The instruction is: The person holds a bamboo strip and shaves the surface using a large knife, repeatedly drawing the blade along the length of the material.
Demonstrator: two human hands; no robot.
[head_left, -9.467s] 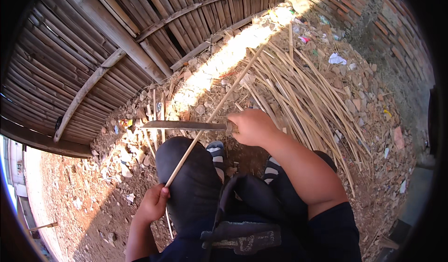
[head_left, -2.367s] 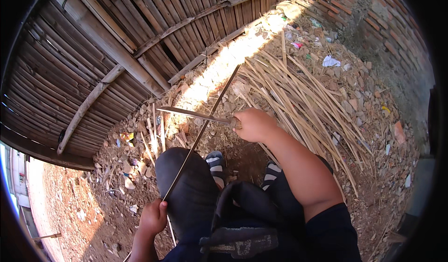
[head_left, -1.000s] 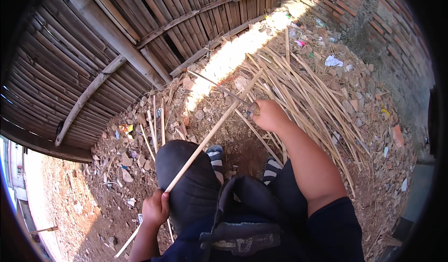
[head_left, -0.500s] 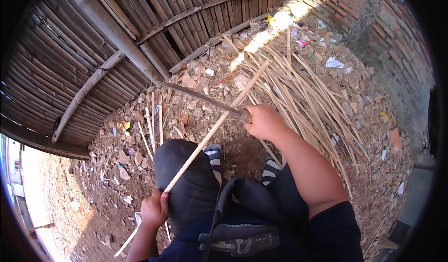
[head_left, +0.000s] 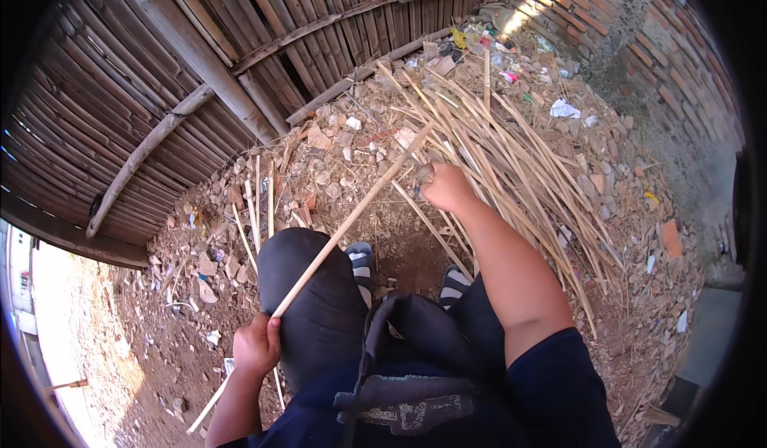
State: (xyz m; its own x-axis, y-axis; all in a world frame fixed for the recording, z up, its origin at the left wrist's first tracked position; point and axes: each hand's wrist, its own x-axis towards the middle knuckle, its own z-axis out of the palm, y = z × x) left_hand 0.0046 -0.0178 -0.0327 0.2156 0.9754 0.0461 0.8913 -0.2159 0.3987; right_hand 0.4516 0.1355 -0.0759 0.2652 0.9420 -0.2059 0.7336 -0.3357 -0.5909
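Observation:
My left hand (head_left: 257,344) is closed around the lower part of a long pale bamboo strip (head_left: 342,231). The strip slants up across my left thigh, and its lower end sticks out behind that hand toward the ground. My right hand (head_left: 445,186) grips the handle of a machete (head_left: 424,174), whose blade points away to the upper left. Near the strip's far end the blade crosses it. The blade looks narrow from here, and whether its edge touches the strip I cannot tell.
A heap of bamboo strips (head_left: 511,176) lies ahead to the right on stony, littered ground. A few more strips (head_left: 257,200) stand left of my knee. Beyond are a bamboo slat wall (head_left: 200,112) and a brick wall (head_left: 591,25). My sandalled feet (head_left: 362,266) are below.
The machete has turned so its blade points farther away from me and shows thinner. It crosses nearer the strip's far end. The strip and both hands have shifted slightly left.

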